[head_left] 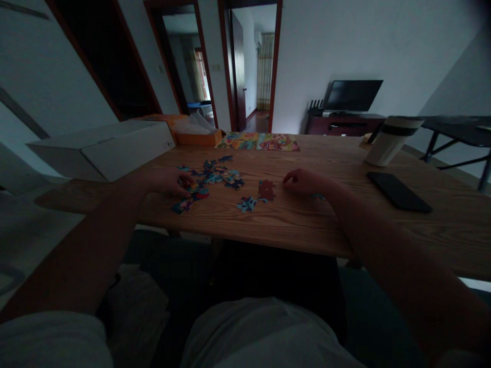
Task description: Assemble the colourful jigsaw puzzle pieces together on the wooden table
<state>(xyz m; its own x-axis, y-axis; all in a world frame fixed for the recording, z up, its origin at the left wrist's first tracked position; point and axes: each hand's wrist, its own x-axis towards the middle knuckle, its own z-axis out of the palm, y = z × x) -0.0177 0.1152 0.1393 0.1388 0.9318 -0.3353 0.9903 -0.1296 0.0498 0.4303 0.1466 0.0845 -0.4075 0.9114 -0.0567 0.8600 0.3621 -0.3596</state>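
Note:
My left hand (171, 181) reaches over a loose pile of jigsaw puzzle pieces (215, 175), mostly blue with bits of red. Its thumb and forefinger are apart with pieces showing between them. My right hand (306, 182) rests on the table with its fingers curled in, thumb and forefinger tips close together, and no piece visible in them. Just left of it lies a reddish-brown joined section of puzzle (267, 190). A blue patterned piece (246, 204) sits below that section. Part of another blue piece (317, 197) shows by my right wrist.
On the wooden table (245, 227) stand a white box (126, 148) and an orange box (197, 138) with clear plastic, at left. A colourful picture sheet (261, 142) lies at the back. A tumbler (391, 143) and a black phone (399, 191) are at right.

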